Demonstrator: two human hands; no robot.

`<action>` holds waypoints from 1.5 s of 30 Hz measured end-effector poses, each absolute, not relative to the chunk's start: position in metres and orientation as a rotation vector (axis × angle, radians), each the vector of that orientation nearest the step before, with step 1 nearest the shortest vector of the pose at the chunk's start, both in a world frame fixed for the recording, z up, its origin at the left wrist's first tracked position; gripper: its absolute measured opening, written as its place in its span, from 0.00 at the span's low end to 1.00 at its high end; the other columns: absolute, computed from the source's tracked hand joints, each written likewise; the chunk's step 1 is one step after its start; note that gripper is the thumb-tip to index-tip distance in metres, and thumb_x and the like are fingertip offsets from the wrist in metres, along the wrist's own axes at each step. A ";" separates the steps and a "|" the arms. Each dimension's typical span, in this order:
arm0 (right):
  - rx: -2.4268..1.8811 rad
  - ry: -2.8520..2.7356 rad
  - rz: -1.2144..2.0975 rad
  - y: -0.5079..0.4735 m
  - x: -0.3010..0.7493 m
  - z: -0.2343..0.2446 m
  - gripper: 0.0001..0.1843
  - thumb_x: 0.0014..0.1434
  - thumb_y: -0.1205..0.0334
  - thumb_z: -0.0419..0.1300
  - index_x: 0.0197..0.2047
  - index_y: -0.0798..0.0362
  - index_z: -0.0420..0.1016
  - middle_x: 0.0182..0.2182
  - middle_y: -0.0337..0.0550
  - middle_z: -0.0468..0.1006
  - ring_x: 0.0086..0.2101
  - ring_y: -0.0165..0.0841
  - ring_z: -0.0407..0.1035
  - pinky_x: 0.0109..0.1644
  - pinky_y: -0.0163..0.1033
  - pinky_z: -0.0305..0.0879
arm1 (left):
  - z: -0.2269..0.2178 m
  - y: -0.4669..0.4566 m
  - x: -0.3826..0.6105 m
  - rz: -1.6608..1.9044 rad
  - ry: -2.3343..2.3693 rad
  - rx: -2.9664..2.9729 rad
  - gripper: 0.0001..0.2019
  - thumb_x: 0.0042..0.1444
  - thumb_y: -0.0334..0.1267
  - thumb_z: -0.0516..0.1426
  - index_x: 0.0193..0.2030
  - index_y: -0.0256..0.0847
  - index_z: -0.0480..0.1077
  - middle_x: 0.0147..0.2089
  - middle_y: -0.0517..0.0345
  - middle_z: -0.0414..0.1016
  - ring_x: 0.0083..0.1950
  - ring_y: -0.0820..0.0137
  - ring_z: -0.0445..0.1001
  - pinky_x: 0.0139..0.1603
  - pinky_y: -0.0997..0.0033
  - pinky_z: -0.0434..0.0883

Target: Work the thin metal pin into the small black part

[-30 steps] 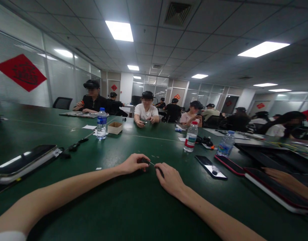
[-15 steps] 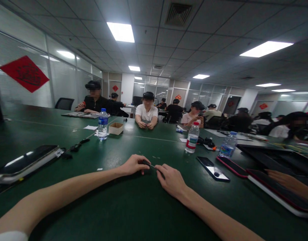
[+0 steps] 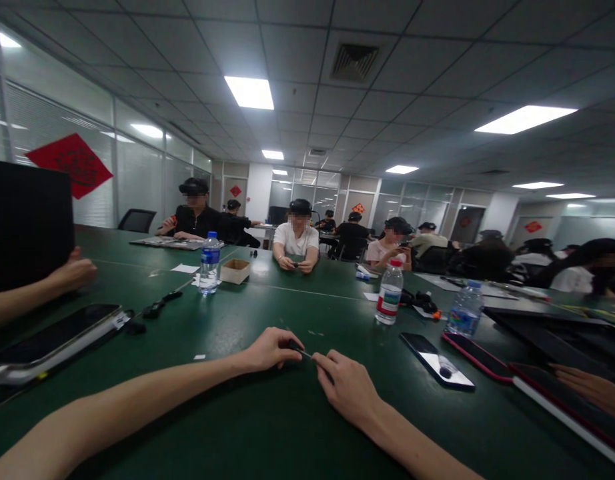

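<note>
Above the green table (image 3: 267,427), my left hand (image 3: 270,348) pinches a small black piece (image 3: 294,345) between thumb and fingers. From that piece a thin metal shaft (image 3: 303,353) runs toward my right hand (image 3: 345,383), whose thumb and forefinger close at its other end. The shaft looks like a small screwdriver's, but fingers cover its ends, so its exact kind is unclear. Both hands are near each other, a little apart, in the middle of the view. A small white scrap (image 3: 200,357) lies to the left of my left hand.
Right of my hands lie a phone (image 3: 435,363), a red-edged phone (image 3: 475,357) and bottles (image 3: 389,297). Leftward are another phone (image 3: 57,333), black parts (image 3: 157,307), a bottle (image 3: 209,267) and a box (image 3: 235,271). A neighbour's hand (image 3: 72,270) touches a dark panel (image 3: 27,223).
The whole scene sits slightly lower as the head view tilts up. At the left, a dark panel and another person's hand have come in. My hands keep their grip.
</note>
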State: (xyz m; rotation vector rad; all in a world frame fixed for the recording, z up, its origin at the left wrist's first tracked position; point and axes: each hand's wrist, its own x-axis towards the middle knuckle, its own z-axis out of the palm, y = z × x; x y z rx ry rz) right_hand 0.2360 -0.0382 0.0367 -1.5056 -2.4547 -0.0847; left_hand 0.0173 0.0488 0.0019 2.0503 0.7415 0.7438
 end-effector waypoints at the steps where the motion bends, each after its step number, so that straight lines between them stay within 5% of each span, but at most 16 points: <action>1: -1.501 -2.455 -0.093 -0.038 0.236 0.037 0.19 0.66 0.57 0.45 0.53 0.48 0.72 0.39 0.45 0.74 0.34 0.33 0.70 0.37 0.35 0.65 | 0.001 0.049 0.017 0.740 0.743 2.068 0.23 0.54 0.53 0.58 0.49 0.38 0.72 0.35 0.56 0.75 0.23 0.77 0.65 0.24 0.77 0.63; 13: -1.543 -2.458 -0.160 -0.035 0.238 0.029 0.19 0.67 0.58 0.44 0.53 0.47 0.72 0.37 0.44 0.73 0.33 0.31 0.69 0.35 0.35 0.62 | 0.000 0.048 0.019 0.746 0.789 2.182 0.21 0.55 0.53 0.59 0.48 0.39 0.73 0.34 0.57 0.75 0.23 0.77 0.65 0.25 0.78 0.63; 21: -1.539 -2.487 -0.119 -0.039 0.237 0.034 0.19 0.67 0.57 0.45 0.53 0.48 0.72 0.39 0.44 0.73 0.34 0.31 0.69 0.37 0.34 0.63 | 0.006 0.046 0.020 0.769 0.771 2.301 0.17 0.56 0.49 0.59 0.47 0.40 0.74 0.39 0.55 0.76 0.38 0.70 0.72 0.41 0.74 0.67; 28: -1.590 -2.479 -0.074 -0.038 0.236 0.034 0.20 0.67 0.56 0.44 0.54 0.48 0.71 0.39 0.45 0.73 0.33 0.31 0.69 0.36 0.34 0.64 | 0.007 0.044 0.019 0.718 0.802 2.295 0.18 0.58 0.50 0.57 0.48 0.40 0.73 0.36 0.57 0.75 0.30 0.73 0.70 0.33 0.76 0.65; 45: -1.608 -2.493 -0.147 -0.039 0.234 0.035 0.20 0.67 0.57 0.44 0.55 0.48 0.71 0.40 0.45 0.75 0.34 0.31 0.70 0.36 0.34 0.64 | 0.004 0.045 0.020 0.787 0.791 2.364 0.16 0.57 0.50 0.58 0.45 0.40 0.74 0.33 0.60 0.73 0.31 0.74 0.69 0.32 0.77 0.63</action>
